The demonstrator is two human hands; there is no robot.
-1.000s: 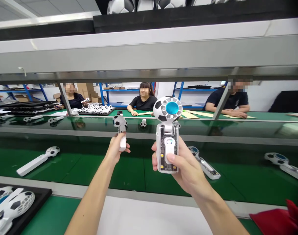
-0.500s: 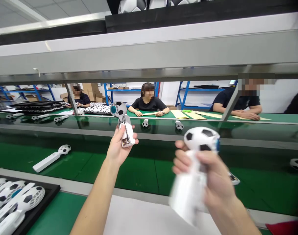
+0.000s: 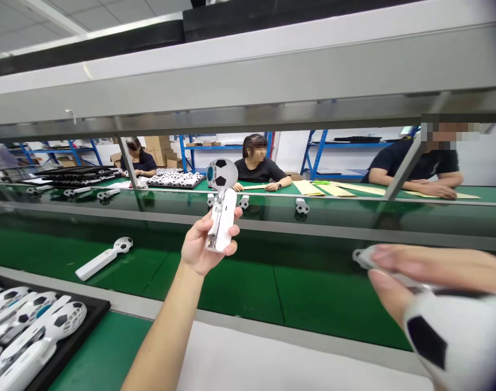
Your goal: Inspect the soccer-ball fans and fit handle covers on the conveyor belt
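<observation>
Holding fans (image 3: 66,321), the black tray (image 3: 94,319) lies left of the left hand (image 3: 195,248).

Site: factory assembly workshop. Evidence: similar white handheld devices (image 3: 103,259) with black-patched ball heads, spaced along a long glossy green strip (image 3: 235,282); more packed in a black rectangular tray (image 3: 93,319); three people (image 3: 258,172) at a green-topped table (image 3: 490,194) opposite; blue metal shelving (image 3: 349,145) and brown cardboard boxes (image 3: 156,143) behind.
</observation>
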